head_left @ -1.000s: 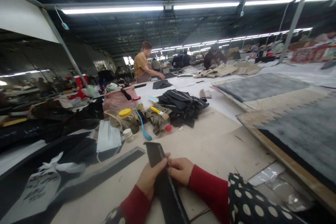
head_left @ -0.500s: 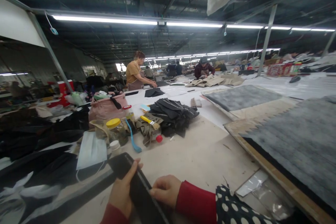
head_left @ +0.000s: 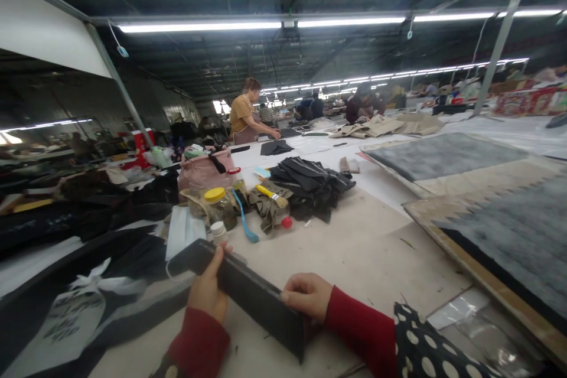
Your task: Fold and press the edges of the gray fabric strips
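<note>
A long folded strip of black fabric (head_left: 261, 295) is stretched at a slant between my two hands above the table. My left hand (head_left: 208, 286) grips it near its upper left end, with the thumb lying along the top edge. Toward the lower right end, my right hand (head_left: 308, 296) pinches the strip's upper edge between thumb and bent fingers. Just beyond the strip's left end lie a pale blue face mask (head_left: 186, 230) and a small white-capped bottle (head_left: 218, 230).
Ahead are a yellow-lidded jar (head_left: 217, 204), a blue plastic tool (head_left: 245, 218), a yellow-handled brush (head_left: 271, 195) and a heap of black cut pieces (head_left: 310, 186). Grey-topped boards (head_left: 500, 248) lie at the right. A co-worker (head_left: 248, 112) stands across the table.
The strip has been lifted and turned flatter, its lower end now in view. My right hand has moved right and slightly up along with it. The camera view has swung left.
</note>
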A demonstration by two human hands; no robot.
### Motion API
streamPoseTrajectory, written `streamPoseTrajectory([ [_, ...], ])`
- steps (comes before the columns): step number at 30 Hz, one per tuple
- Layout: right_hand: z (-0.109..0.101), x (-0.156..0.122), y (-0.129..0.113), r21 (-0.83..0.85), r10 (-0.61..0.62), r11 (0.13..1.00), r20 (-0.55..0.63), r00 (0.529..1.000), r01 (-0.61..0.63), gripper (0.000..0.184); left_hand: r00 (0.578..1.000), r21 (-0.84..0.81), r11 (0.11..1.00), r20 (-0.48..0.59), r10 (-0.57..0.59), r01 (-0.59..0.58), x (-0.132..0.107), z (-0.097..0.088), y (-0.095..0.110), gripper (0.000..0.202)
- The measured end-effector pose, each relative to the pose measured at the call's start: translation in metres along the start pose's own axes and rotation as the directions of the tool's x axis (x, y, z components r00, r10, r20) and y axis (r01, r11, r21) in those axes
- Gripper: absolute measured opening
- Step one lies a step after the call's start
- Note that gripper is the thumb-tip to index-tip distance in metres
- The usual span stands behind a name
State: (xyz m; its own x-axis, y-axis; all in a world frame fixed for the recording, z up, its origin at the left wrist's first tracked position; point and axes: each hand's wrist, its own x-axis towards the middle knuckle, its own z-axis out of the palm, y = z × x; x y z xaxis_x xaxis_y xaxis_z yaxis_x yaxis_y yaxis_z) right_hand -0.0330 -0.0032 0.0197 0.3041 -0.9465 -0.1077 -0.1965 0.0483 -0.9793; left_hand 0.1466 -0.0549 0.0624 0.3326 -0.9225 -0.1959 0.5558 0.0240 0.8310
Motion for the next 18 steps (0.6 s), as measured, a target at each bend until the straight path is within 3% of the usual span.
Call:
streamPoseTrajectory([
  [5,-0.013,0.0,-0.01,-0.262,-0.164,0.956,-0.107,0.981,0.131,0.016,0.999,-0.044,0.999,0.033,-0.016,0.017,0.003,-0.003,0.002,0.019],
  [9,-0.037,0.005,-0.035,-0.505,-0.385,0.827,-0.191,0.903,0.246,0.021,0.982,-0.09,0.992,0.176,-0.073,0.09,0.004,-0.006,0.007,0.025],
  [14,-0.074,0.035,-0.067,-0.624,-0.512,0.737,-0.262,0.818,0.261,0.03,0.882,-0.048,0.984,0.451,-0.134,0.174,0.003,-0.011,0.011,0.045],
  [16,-0.091,0.053,-0.077,-0.665,-0.565,0.7,-0.293,0.771,0.26,0.029,0.863,0.016,0.988,0.486,-0.14,0.151,0.005,-0.013,0.005,0.051],
  [18,-0.112,0.072,-0.089,-0.698,-0.613,0.674,-0.345,0.711,0.242,0.028,0.877,0.161,0.984,0.458,-0.147,0.081,0.007,-0.015,-0.006,0.052],
])
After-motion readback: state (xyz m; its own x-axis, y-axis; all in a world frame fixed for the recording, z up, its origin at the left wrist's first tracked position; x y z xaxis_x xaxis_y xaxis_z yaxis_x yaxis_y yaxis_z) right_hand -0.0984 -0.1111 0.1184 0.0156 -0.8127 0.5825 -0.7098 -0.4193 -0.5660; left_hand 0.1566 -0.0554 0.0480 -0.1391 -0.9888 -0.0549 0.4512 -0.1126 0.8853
